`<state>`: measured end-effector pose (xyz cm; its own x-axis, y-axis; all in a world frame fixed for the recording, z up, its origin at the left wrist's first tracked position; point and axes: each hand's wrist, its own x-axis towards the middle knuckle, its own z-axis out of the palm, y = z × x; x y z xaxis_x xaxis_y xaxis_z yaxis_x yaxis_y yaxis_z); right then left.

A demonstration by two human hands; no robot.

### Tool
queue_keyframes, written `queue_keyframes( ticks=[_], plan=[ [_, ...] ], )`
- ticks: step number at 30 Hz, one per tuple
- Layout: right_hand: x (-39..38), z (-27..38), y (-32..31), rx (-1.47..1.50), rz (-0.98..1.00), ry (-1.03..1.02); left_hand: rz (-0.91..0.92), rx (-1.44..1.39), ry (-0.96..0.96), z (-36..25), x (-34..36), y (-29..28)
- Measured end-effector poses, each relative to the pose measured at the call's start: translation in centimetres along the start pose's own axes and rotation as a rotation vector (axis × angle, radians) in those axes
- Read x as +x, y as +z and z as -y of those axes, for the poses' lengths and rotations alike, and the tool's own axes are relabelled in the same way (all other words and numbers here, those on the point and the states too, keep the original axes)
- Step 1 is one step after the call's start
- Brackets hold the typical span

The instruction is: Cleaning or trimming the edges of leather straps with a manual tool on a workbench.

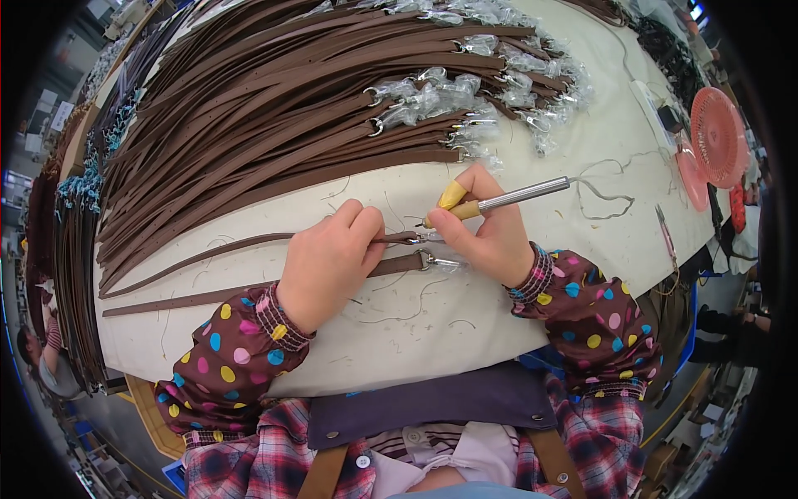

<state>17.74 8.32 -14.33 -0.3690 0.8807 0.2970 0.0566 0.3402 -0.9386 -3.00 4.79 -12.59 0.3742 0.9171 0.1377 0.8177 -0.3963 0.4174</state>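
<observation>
My left hand (331, 258) is closed, pinching a narrow brown strap (249, 241) close to its metal clasp end (409, 238). In my right hand (490, 224) is a pen-like tool (525, 194) with a silver barrel and a tan grip; a thin grey cord trails near its rear end. The tool's dark tip is just above the strap, beside the clasp; I cannot tell whether they touch. Yellow tape wraps one right fingertip. A second brown strap (191, 300) lies nearer me, its metal ring and plastic-wrapped clip (440, 263) below my right hand.
A large pile of brown straps (274, 100) with plastic-wrapped clips (432, 96) covers the far side of the cream table (465, 333). At right are a pink round fan (717, 137), the grey cord (605, 198) and a pair of snips (665, 231). Loose threads are scattered about.
</observation>
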Motion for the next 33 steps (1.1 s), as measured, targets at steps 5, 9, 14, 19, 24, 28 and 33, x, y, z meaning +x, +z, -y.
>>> queue_keyframes(
  ticks=[5,9,14,19,24,28,33],
  plan=[
    [-0.2,-0.3,0.1,-0.006,0.019,0.016,0.081,-0.244,-0.070,0.1,0.3,0.0],
    [-0.1,-0.5,0.3,0.034,0.047,0.101,0.167,-0.331,-0.153,0.2,1.3,-0.5],
    [0.3,-0.7,0.3,-0.004,0.016,0.031,0.147,-0.330,-0.102,0.1,1.6,0.0],
    [0.4,-1.1,0.7,0.046,0.012,0.035,0.221,-0.497,-0.126,0.6,2.0,-0.4],
    [0.4,-1.2,1.0,0.011,0.054,0.133,0.264,-0.574,-0.235,0.7,2.0,-0.7],
    [0.4,-1.2,1.0,-0.005,0.061,0.125,0.232,-0.566,-0.225,0.7,1.9,-0.5],
    [0.5,-1.0,1.0,-0.067,0.071,0.148,0.153,-0.574,-0.137,1.1,1.6,0.4]
  ],
)
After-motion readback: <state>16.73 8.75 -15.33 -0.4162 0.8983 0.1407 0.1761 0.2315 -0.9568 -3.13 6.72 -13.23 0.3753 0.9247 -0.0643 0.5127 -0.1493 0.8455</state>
